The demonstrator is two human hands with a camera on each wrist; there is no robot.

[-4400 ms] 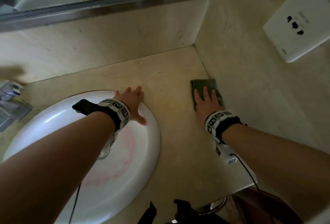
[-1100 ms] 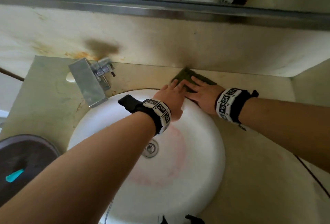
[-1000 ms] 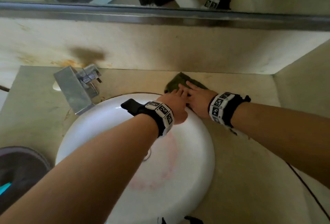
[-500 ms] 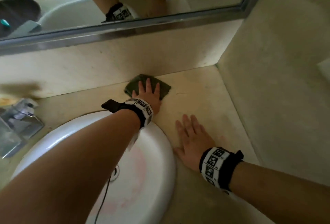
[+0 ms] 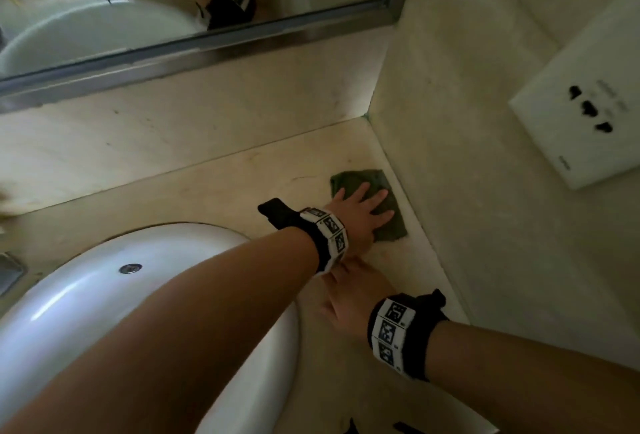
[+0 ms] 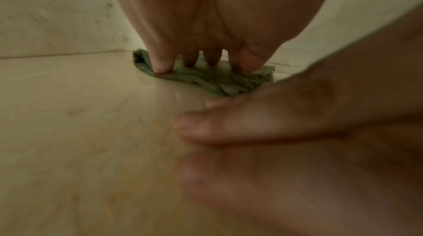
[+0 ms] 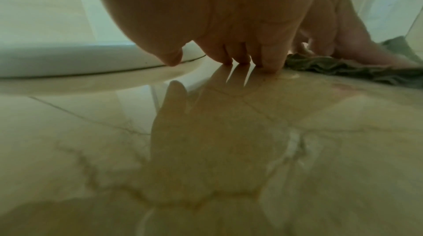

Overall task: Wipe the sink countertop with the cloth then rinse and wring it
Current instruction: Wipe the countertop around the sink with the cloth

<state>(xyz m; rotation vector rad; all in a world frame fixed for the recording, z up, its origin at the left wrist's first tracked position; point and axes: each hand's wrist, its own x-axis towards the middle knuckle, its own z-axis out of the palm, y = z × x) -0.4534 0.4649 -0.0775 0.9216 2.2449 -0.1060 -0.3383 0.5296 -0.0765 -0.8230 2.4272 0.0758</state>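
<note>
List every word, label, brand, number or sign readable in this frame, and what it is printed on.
No text can be read.
Wall socket plate: faint grey marking beside the holes and a small mark near its lower edge, both too small to read.
Left wristband and right wristband: black-and-white square code tags only, no letters.

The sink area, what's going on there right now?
A person is wiping the beige countertop beside the white sink. Their left hand presses a green cloth flat with straight fingers, close to the right side wall near the back corner. Their right hand rests flat on the counter just behind it, between the basin and the wall, holding nothing. Rinsing and wringing are not yet done.
</note>
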